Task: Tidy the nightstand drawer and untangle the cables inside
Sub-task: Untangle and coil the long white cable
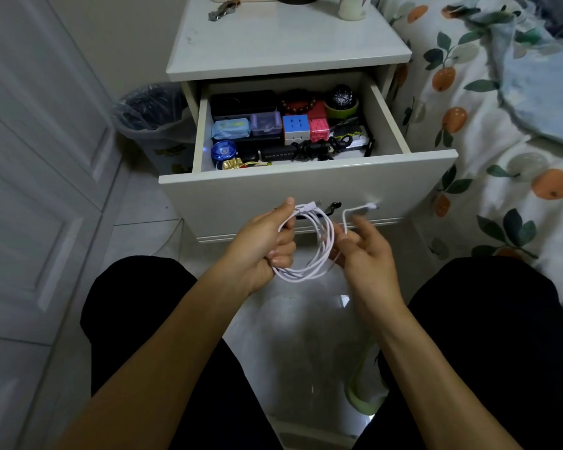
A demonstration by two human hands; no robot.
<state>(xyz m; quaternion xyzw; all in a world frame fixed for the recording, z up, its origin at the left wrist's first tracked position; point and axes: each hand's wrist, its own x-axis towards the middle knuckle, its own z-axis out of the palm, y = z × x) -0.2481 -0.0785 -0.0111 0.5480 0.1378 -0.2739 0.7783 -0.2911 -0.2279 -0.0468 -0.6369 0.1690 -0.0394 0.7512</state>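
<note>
The white nightstand's drawer (pixel 306 186) stands pulled open in front of me. I hold a coiled white cable (pixel 319 248) below the drawer front. My left hand (pixel 264 245) grips one side of the coil, with a plug end lying by its fingertips. My right hand (pixel 361 251) pinches the cable's other side, and the loose end with a plug (pixel 369 206) sticks up above it. Inside the drawer lies a bundled black cable (pixel 316 149) near the front, among boxes, a puzzle cube (pixel 295 126) and a blue yo-yo (pixel 224 151).
A bed with a fruit-print cover (pixel 488 157) lies to the right. A lined waste bin (pixel 150 115) stands left of the nightstand, beside a white door (pixel 36 190). A cup (pixel 351 8) and keys (pixel 223 9) sit on the nightstand top. My knees flank the tiled floor.
</note>
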